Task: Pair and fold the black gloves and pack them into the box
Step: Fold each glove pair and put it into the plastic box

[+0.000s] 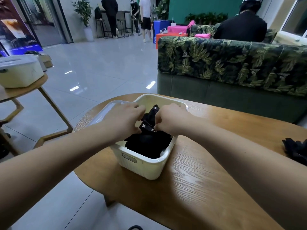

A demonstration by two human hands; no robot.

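Beside the box lies its lid (pixel 106 112). Your left hand (pixel 123 120) curls over the black gloves (pixel 149 138) inside the box (pixel 149 165), fingers closed on the cloth. Your right hand (pixel 167 119) pinches the same bundle by its labelled cuff. They look soft, light and floppy, so grip at the fold or it springs open. More gloves (pixel 297 151) wait at the table's (pixel 216 188) right edge
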